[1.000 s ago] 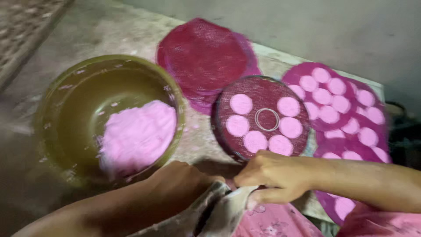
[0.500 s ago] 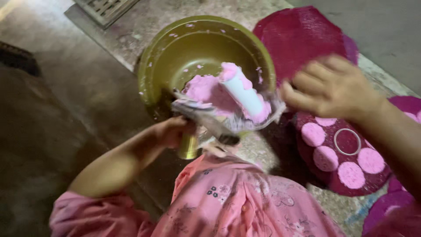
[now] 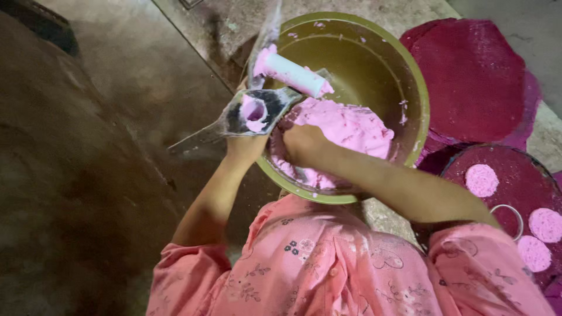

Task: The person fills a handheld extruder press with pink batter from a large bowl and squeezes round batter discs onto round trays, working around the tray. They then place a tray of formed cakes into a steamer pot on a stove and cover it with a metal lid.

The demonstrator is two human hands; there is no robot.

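1. While the right hand (image 3: 301, 143) digs clenched into the pink dough (image 3: 345, 126) inside the olive bowl (image 3: 410, 76), the bowl's rim hems it in
2. Left hand (image 3: 246, 146) grasps a plastic bag (image 3: 254, 111), mouth open at the bowl's near-left edge
3. Bare floor (image 3: 117, 88) lies open leftward
4. Dark red mats (image 3: 474, 76) crowd the right, one tray (image 3: 509, 175) carrying pink discs (image 3: 481, 179)

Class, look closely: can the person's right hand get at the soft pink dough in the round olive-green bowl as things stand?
Probably yes. The right hand already rests on the soft pink dough inside the round olive-green bowl, whose top is open; the left hand holds the dough-smeared press off to the side.
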